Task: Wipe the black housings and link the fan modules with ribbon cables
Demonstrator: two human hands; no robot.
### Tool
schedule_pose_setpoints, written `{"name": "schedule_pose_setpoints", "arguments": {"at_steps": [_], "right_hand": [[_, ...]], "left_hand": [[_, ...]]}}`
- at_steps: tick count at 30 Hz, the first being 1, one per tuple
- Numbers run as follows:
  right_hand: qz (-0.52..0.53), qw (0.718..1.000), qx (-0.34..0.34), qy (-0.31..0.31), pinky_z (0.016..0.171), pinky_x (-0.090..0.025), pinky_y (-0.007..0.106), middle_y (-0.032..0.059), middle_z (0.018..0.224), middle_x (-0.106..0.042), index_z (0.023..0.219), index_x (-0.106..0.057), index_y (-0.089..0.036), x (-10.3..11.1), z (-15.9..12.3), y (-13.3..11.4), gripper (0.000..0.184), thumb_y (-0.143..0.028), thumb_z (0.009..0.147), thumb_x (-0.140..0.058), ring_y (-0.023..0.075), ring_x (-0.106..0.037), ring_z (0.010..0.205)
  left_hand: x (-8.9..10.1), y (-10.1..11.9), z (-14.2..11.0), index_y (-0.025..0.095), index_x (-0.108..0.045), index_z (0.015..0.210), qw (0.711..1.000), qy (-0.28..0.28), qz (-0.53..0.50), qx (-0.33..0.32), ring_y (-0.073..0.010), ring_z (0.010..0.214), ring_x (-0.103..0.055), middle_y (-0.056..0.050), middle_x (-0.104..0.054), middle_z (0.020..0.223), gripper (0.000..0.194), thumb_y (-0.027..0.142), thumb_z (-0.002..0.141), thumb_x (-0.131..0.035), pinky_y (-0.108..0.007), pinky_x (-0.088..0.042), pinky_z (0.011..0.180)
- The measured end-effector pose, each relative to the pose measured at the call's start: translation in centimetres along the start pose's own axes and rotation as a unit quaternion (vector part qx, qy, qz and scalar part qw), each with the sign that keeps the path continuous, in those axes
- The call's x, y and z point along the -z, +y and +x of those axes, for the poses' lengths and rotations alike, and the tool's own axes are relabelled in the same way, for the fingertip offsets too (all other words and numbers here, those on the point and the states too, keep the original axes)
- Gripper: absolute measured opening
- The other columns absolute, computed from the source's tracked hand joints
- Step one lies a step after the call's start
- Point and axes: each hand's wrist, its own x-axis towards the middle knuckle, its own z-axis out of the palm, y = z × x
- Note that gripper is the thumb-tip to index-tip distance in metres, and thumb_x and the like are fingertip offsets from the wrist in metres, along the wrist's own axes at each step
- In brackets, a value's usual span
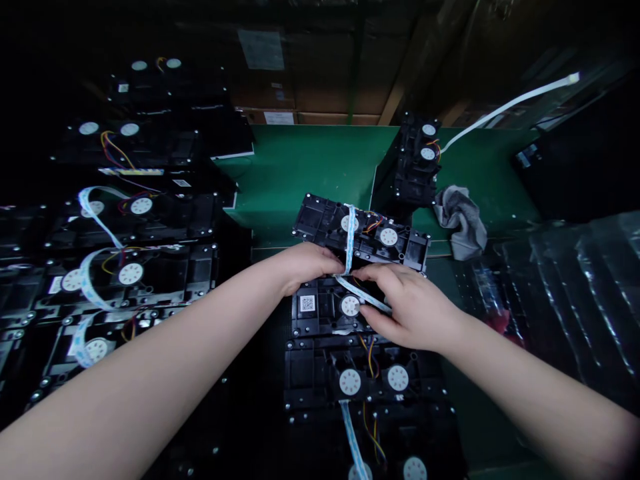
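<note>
So the left hand (304, 265) is bunching its fingertips by the ribbon's (351, 233) bend, probably steadying that loop over the tilted black box (315, 215). Right hand (417, 310) is spreading thumb and index around the tail; can't tell if either's actually pinching.

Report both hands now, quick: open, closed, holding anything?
Left hand: fingertips at the flat blue-and-white ribbon; grip cannot be told.
Right hand: half-curled, ribbon running under it; grip cannot be told.
</note>
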Motion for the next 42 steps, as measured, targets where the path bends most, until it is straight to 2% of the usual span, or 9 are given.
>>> {"name": "schedule_pose_setpoints", "arguments": {"at_steps": [8, 14, 18, 24, 27, 30, 35, 38, 42], "right_hand": [[0.029, 0.999, -0.013, 0.042, 0.078, -0.045, 0.035, 0.0076, 0.094, -0.061, 0.102, -0.046, -0.014, -0.5, -0.1, 0.1, 0.035, -0.031, 0.072, -0.052, 0.0194, -0.057, 0.086], [0.06, 0.995, -0.001, 0.083, 0.079, -0.045, 0.034, 0.0071, 0.097, -0.061, 0.101, -0.047, -0.015, -0.7, -0.4, 0.4, 0.03, -0.026, 0.073, -0.051, 0.018, -0.056, 0.09], [0.072, 0.987, -0.009, 0.14, 0.082, -0.044, 0.035, 0.0058, 0.096, -0.062, 0.094, -0.049, -0.017, -1.0, -1.1, 0.4, 0.019, -0.021, 0.076, -0.047, 0.0171, -0.054, 0.093], [0.019, 0.998, 0.025, 0.057, 0.088, -0.04, 0.042, 0.0063, 0.126, -0.046, 0.12, -0.044, -0.017, -0.8, -1.5, 0.2, 0.048, -0.037, 0.077, -0.047, 0.0226, -0.046, 0.107], [0.012, 0.998, 0.03, 0.056, 0.085, -0.041, 0.042, 0.0043, 0.125, -0.048, 0.121, -0.045, -0.019, -0.8, -1.5, 0.2, 0.048, -0.038, 0.078, -0.046, 0.0224, -0.047, 0.105], [0.033, 0.997, 0.029, 0.068, 0.083, -0.041, 0.042, 0.0063, 0.119, -0.053, 0.12, -0.047, -0.017, -1.0, -1.6, 0.4, 0.048, -0.038, 0.077, -0.046, 0.0219, -0.05, 0.101], [0.078, 0.987, 0.02, 0.14, 0.085, -0.042, 0.038, 0.0068, 0.105, -0.06, 0.114, -0.05, -0.014, -1.6, -2.5, 0.9, 0.04, -0.033, 0.079, -0.045, 0.0192, -0.05, 0.099], [0.094, 0.982, 0.012, 0.162, 0.086, -0.042, 0.036, 0.0069, 0.101, -0.06, 0.112, -0.05, -0.014, -1.6, -2.9, 1.0, 0.038, -0.031, 0.078, -0.046, 0.0187, -0.05, 0.099], [0.101, 0.983, 0.006, 0.155, 0.084, -0.043, 0.039, 0.0071, 0.099, -0.061, 0.112, -0.05, -0.015, -1.4, -3.0, 1.1, 0.037, -0.03, 0.078, -0.045, 0.0198, -0.05, 0.097]], "left_hand": [[0.6, 0.5, 1.0, 0.015, -0.062, 0.057, 0.998, -0.012, 0.066, 0.007, -0.0089, 0.047, -0.046, 0.004, -0.053, 0.048, 0.011, 0.021, 0.05, -0.067, -0.023, -0.038, 0.05], [0.6, 0.5, 1.2, 0.014, -0.065, 0.068, 0.998, -0.035, 0.035, 0.029, -0.0111, 0.054, -0.053, 0.001, -0.061, 0.057, 0.018, 0.023, 0.052, -0.068, -0.025, -0.043, 0.058], [0.4, 0.4, 0.1, 0.014, -0.066, 0.076, 0.997, -0.033, 0.063, -0.009, -0.0137, 0.066, -0.058, -0.003, -0.066, 0.07, 0.019, 0.023, 0.059, -0.063, -0.028, -0.045, 0.069], [0.1, -0.6, -2.2, 0.019, -0.066, 0.086, 0.991, 0.019, 0.065, -0.118, -0.0124, 0.084, -0.058, -0.001, -0.067, 0.091, 0.022, 0.03, 0.069, -0.057, -0.023, -0.042, 0.08], [-0.2, 0.1, -2.5, 0.019, -0.066, 0.084, 0.983, 0.029, 0.132, -0.123, -0.0133, 0.082, -0.059, -0.001, -0.067, 0.087, 0.023, 0.033, 0.071, -0.054, -0.023, -0.042, 0.076], [-0.5, 2.1, -2.3, 0.019, -0.066, 0.076, 0.952, 0.039, 0.283, -0.11, -0.014, 0.073, -0.059, 0.0, -0.067, 0.077, 0.018, 0.031, 0.069, -0.054, -0.023, -0.041, 0.068], [-1.6, 4.9, -2.1, 0.019, -0.067, 0.075, 0.852, 0.024, 0.51, -0.112, -0.0169, 0.07, -0.058, -0.004, -0.067, 0.075, 0.02, 0.027, 0.068, -0.05, -0.025, -0.038, 0.061], [-2.3, 5.2, -2.1, 0.018, -0.067, 0.078, 0.793, 0.025, 0.593, -0.14, -0.0204, 0.074, -0.057, -0.007, -0.066, 0.079, 0.024, 0.027, 0.072, -0.045, -0.028, -0.037, 0.061], [-2.9, 5.4, -2.0, 0.017, -0.065, 0.076, 0.742, 0.026, 0.657, -0.131, -0.021, 0.074, -0.057, -0.009, -0.065, 0.078, 0.027, 0.027, 0.074, -0.04, -0.028, -0.037, 0.06]]}}
